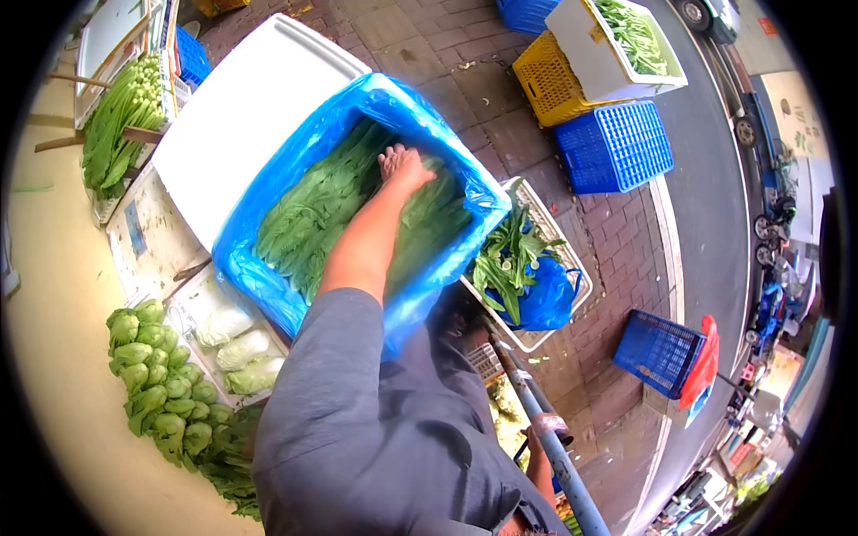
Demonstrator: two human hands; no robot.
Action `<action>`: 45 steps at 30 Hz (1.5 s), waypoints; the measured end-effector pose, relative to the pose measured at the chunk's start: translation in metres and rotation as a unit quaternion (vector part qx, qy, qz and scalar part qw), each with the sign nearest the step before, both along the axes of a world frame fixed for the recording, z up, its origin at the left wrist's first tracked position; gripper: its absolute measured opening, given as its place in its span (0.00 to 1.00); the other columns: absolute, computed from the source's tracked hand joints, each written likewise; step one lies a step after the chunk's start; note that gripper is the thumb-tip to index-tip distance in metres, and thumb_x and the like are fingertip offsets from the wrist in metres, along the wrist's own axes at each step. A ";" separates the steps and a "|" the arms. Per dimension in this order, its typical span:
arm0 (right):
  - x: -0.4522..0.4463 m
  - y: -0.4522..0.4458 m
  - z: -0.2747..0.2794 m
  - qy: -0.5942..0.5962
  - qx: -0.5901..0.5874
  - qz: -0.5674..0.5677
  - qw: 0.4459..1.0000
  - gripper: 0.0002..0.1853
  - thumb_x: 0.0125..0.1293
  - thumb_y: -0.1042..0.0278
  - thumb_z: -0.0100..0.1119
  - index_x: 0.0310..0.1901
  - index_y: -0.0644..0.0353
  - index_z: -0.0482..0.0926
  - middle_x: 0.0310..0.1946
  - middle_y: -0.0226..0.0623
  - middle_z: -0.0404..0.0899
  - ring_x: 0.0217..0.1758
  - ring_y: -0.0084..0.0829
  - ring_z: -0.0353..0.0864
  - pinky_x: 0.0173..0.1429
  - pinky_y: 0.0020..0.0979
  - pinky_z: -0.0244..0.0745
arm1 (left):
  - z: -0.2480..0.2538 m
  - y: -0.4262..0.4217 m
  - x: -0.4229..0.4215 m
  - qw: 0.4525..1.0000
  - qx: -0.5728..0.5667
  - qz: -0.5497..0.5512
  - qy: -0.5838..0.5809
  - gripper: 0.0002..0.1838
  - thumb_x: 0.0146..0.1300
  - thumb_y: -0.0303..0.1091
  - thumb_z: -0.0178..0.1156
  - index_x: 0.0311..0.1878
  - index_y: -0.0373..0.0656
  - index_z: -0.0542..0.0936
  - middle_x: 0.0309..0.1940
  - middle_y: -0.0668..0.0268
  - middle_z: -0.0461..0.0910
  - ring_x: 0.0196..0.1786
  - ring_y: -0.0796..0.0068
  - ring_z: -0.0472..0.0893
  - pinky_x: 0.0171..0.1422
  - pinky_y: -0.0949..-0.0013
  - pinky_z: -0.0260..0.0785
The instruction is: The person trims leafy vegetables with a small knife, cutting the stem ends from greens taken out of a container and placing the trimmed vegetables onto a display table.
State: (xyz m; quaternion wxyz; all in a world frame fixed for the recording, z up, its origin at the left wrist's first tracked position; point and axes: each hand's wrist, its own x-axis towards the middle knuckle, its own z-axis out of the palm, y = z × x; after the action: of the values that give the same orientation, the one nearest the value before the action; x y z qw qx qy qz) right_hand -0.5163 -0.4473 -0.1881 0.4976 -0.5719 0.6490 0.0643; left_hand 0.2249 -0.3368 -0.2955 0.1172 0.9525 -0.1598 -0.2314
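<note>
My left hand (405,168) reaches into a box lined with blue plastic (371,89) and rests on long leafy greens (322,210). Its fingers are spread and bent over the leaves, with no grip showing. Light haze or clear plastic lies over the greens (429,223) to its right. A white foam lid or panel (259,116) leans against the box's left side. Low on the right, part of a bare forearm (541,469), apparently mine, shows beside a grey metal pole (554,447); the fingers of my right hand are hidden.
Round green lettuces (170,384) and pale cabbages (241,348) lie at the left. A white basket (581,290) holds loose greens and a blue bag (543,299). Blue (617,147) and yellow crates (550,80) stand on brick paving, beside the road (706,179).
</note>
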 end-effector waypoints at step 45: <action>0.316 -0.069 0.263 -0.296 -0.184 0.524 0.777 0.24 0.72 0.63 0.59 0.67 0.54 0.70 0.40 0.52 0.83 0.42 0.51 0.84 0.48 0.41 0.77 | 0.278 0.003 -0.310 0.788 -0.599 -0.135 -0.045 0.38 0.43 0.34 0.79 0.58 0.40 0.70 0.48 0.55 0.76 0.52 0.52 0.78 0.59 0.59 0.71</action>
State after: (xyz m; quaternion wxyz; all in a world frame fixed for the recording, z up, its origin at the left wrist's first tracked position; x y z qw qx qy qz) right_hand -0.2004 -0.5168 0.0747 0.4400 -0.8951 0.0694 0.0218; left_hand -0.0848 -0.3340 -0.0178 0.6244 0.6695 -0.3981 -0.0593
